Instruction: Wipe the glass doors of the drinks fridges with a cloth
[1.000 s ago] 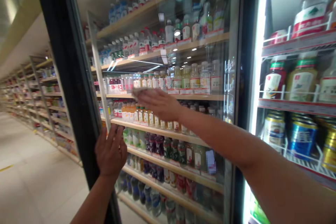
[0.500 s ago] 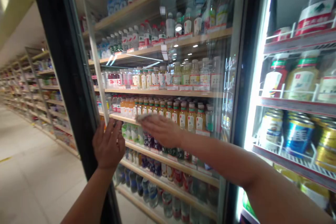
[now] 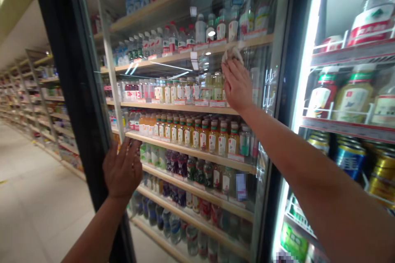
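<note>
An open glass fridge door (image 3: 173, 70) with a black frame (image 3: 70, 90) stands in front of me. My left hand (image 3: 121, 170) lies flat against the glass beside the frame's left edge, fingers stretched out. My right hand (image 3: 236, 84) is raised high on the right part of the glass. It presses a small white cloth (image 3: 232, 54) against the pane, fingers flat over it. Through the glass I see store shelves of bottled drinks (image 3: 191, 131).
The lit fridge interior (image 3: 348, 102) on the right holds bottles and cans on wire racks. A tiled aisle floor (image 3: 37, 213) runs along long shelving (image 3: 33, 102) at the left.
My right hand with the cloth swept down and left across the glass, then rose to the upper right. The left hand stayed against the door near the frame.
</note>
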### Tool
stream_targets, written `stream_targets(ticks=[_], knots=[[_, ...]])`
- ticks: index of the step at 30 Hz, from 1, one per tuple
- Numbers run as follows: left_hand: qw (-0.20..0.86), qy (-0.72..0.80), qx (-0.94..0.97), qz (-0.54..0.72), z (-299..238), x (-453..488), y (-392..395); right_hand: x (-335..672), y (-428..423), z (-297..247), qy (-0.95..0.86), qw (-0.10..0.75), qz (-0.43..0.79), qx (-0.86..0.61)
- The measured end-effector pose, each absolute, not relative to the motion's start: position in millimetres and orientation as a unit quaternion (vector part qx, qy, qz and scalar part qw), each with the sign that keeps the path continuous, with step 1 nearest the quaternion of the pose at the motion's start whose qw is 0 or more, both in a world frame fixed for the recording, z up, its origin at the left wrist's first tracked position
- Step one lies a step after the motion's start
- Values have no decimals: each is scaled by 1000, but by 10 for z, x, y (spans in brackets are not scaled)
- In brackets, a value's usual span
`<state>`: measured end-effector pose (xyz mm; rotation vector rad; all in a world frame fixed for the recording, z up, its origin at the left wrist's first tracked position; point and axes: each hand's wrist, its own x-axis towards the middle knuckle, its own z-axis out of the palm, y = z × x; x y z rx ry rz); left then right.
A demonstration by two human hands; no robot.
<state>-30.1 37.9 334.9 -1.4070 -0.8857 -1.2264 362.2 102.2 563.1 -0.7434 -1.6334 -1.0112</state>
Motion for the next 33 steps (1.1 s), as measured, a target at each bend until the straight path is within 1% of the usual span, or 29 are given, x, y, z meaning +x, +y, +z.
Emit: stream_targets(ticks=[3,5,10,12,14,16,18,19,22,24,26,27,28,30,33], knots=[[513,-373,-580,-510,3357,-292,341,3610,1052,5582,-654,536,-430,-317],[502,-398,-559,-527,3453,-257,289,3590,1046,5526,-647,540,-439,-312],[474,-458,-516,-547,4094,-23,100,3636,1009,5541,-648,535,-450,-303],[460,-485,-540,-512,4338,71,40,3668,1004,5563,-647,540,-444,-305],[447,-508,-554,-485,4467,125,0,3667,993,5523,-642,554,-435,-303],[444,-516,-559,-473,4488,140,-27,3604,958,5363,-640,567,-429,-291],[446,-519,-559,-468,4459,136,-52,3467,887,5046,-658,560,-427,-267],[445,-521,-560,-465,4445,134,-66,3374,839,4832,-676,545,-427,-252],[438,-523,-569,-458,4438,146,-119,3075,673,4093,-756,464,-428,-174],[436,-520,-571,-462,4456,160,-152,2935,583,3690,-817,376,-429,-82],[432,-520,-575,-461,4469,165,-169,2893,540,3503,-859,289,-423,6],[430,-521,-578,-459,4471,163,-168,2912,539,3504,-868,264,-420,29],[427,-521,-581,-456,4468,157,-158,2951,550,3559,-868,260,-421,32],[428,-518,-578,-464,4453,137,-116,3060,590,3762,-845,305,-439,-13],[433,-504,-565,-488,4426,108,-20,3136,630,3988,-767,426,-462,-132]])
